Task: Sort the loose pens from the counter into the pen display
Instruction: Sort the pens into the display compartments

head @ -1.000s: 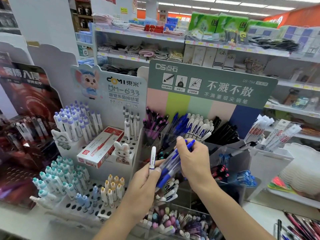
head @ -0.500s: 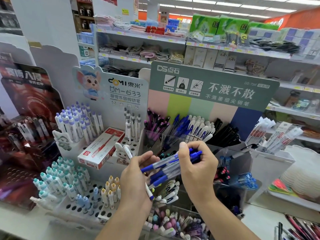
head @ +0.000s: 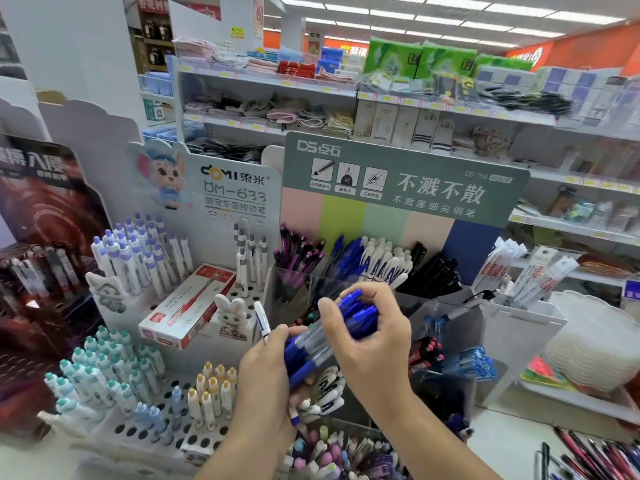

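Left hand (head: 266,382): closed round grip ends of a bundle of blue click pens (head: 329,337), one white pen (head: 262,320) upright beside it. Right hand (head: 367,344): fingers curled over the bundle's blue clicker ends. Pens light, stiff, slick; hold mid-barrel. Beyond: clear bins (head: 298,292) of the pen display (head: 398,181), blue compartment probably the destination

The pens (head: 329,337) held in the two hands are blue with clear barrels; one white pen (head: 262,320) with a blue stripe stands up beside them. The display sign (head: 408,181) is grey-green with white letters, above bands of pink, lime, pale green, peach and dark blue. The pen box (head: 188,304) is red and white.
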